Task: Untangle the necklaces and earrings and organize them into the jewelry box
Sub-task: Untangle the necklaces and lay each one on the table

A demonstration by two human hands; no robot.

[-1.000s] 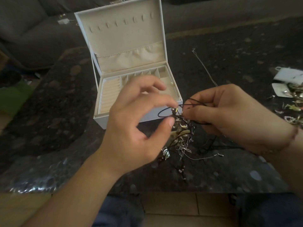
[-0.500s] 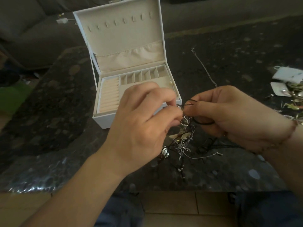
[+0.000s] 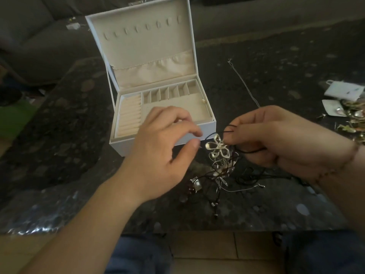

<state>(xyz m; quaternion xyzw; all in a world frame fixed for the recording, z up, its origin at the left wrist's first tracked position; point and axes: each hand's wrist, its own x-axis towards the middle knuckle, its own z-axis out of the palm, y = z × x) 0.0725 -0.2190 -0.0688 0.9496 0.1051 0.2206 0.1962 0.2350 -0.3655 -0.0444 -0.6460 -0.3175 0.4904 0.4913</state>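
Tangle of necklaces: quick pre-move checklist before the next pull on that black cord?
1. Right hand has the black cord pinched: ok.
2. Left hand has a strand in its fingertips: cannot tell, thumb and forefinger are close together beside the flower pendant but no strand is visible.
3. Flower pendant free of the knot: not ok, it hangs in the tangle.
4. Jewelry box open and ready: ok, lid up, compartments look bare except a small bead at the right edge.
5. Tangle apart from the jewelry pile at the right: ok.
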